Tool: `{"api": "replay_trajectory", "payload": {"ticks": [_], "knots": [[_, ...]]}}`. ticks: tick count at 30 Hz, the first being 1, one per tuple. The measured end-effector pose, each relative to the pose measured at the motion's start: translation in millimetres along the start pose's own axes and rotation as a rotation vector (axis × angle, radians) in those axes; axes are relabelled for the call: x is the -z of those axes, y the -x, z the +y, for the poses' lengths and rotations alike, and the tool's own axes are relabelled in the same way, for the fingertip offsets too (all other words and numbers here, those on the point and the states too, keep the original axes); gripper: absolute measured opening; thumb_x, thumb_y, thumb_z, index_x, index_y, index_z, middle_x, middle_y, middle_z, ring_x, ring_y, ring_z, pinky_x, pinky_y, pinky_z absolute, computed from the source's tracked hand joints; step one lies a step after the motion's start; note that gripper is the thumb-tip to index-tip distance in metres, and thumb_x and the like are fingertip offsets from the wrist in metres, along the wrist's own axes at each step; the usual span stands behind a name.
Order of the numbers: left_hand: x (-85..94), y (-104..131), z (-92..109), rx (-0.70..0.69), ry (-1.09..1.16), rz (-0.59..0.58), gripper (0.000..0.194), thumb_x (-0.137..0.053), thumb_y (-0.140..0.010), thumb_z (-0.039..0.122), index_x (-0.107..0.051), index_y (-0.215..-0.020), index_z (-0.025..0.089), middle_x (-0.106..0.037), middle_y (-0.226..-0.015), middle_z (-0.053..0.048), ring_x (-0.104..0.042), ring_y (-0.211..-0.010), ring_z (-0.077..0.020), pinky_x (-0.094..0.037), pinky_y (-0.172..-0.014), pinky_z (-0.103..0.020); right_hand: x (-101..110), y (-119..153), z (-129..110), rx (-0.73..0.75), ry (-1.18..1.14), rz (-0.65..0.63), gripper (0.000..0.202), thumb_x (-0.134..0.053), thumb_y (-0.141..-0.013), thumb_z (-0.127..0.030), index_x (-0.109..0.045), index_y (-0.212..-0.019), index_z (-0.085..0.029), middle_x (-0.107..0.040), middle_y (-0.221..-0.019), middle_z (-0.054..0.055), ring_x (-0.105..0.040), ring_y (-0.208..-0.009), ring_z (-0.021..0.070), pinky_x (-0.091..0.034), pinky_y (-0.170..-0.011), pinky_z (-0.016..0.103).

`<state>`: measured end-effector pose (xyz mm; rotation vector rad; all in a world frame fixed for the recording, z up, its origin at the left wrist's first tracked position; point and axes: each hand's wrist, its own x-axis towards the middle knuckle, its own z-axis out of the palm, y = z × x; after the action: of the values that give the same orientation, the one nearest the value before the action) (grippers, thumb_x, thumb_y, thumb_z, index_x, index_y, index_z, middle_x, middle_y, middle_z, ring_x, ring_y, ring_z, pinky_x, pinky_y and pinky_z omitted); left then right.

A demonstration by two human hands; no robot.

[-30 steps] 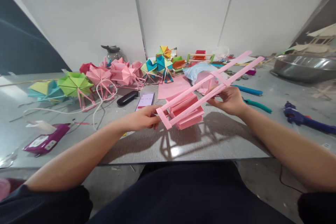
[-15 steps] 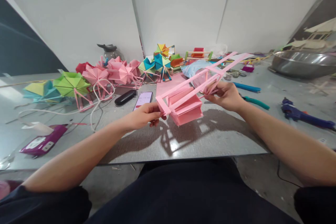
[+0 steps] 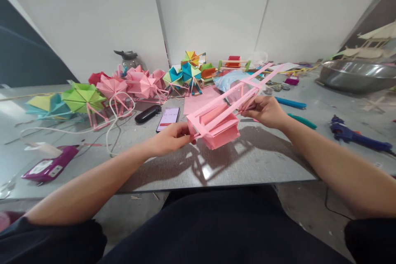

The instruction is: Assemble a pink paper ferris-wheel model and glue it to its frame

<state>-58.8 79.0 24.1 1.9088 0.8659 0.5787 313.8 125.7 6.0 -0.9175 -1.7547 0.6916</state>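
Pink paper frame [image 3: 229, 110]: held it above the tabletop [image 3: 262, 169], slanting, with a folded wheel [image 3: 224, 135] between its long strips. Pinched its near left corner between thumb and fingers of the left hand [image 3: 170, 139]; gripped thin strips on its right side with the fingertips of the right hand [image 3: 266, 110]. Had both hands closed on the frame. Could not make out every strip under the right fingertips. Saw its shadow on the tabletop beneath.

Saw a phone [image 3: 168, 119] with a bright screen left of the frame, and a black case [image 3: 147, 114] farther left. Noted a pink sheet [image 3: 193, 105] lying flat behind the frame, near a pale blue plastic bag [image 3: 227, 80]. Spotted a blue handle [image 3: 291, 102] and a teal handle [image 3: 301, 121] right of the frame, then a dark blue glue gun [image 3: 355, 135] farther right.

Noticed a purple tissue pack [image 3: 51, 165] well left of the frame. Made out green [image 3: 83, 99] and pink paper wheels [image 3: 113, 87] behind it to the left, and a metal basin [image 3: 355, 76] far to its right.
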Motion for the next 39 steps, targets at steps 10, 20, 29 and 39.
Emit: {"api": "replay_trajectory", "payload": {"ticks": [10,20,29,39], "knots": [[-3.9,7,8,0.093,0.035,-0.066,0.031,-0.074,-0.093,0.049,-0.07,-0.104,0.02,-0.072,-0.091,-0.003,-0.057,-0.058,-0.011,-0.044,-0.051,-0.025,3,0,-5,-0.017,-0.01,-0.041,0.048,-0.101,-0.064,-0.063,-0.08,-0.077,-0.022,-0.081,-0.083,0.006,-0.078,-0.078,0.0239,-0.068,-0.07,0.038],[-4.4,7,6,0.21,0.182,-0.082,0.019,-0.065,-0.096,0.039,-0.064,-0.103,0.021,-0.07,-0.1,-0.006,-0.033,-0.049,-0.0051,-0.019,-0.047,-0.027,8,-1,-11,-0.04,-0.117,-0.125,0.048,-0.101,-0.068,-0.06,-0.082,-0.092,-0.023,-0.083,-0.088,0.007,-0.08,-0.082,0.0234,-0.07,-0.077,0.04],[-7.2,7,5,0.179,0.187,-0.051,0.022,-0.064,-0.098,0.042,-0.066,-0.106,0.021,-0.068,-0.101,-0.006,-0.033,-0.05,-0.0047,-0.018,-0.047,-0.026,18,-5,-9,-0.087,0.045,-0.107,0.061,-0.096,-0.069,-0.065,-0.076,-0.108,-0.023,-0.083,-0.097,0.01,-0.079,-0.087,0.0261,-0.068,-0.078,0.041],[-4.1,4,1,0.177,0.167,-0.04,0.019,-0.06,-0.101,0.037,-0.061,-0.104,0.018,-0.066,-0.101,-0.005,-0.036,-0.051,-0.0044,-0.022,-0.048,-0.024,162,71,-63,-0.659,1.011,-0.156,0.05,-0.059,-0.097,-0.049,-0.07,-0.137,-0.021,-0.081,-0.129,0.018,-0.078,-0.112,0.0376,-0.059,-0.104,0.054]]}}
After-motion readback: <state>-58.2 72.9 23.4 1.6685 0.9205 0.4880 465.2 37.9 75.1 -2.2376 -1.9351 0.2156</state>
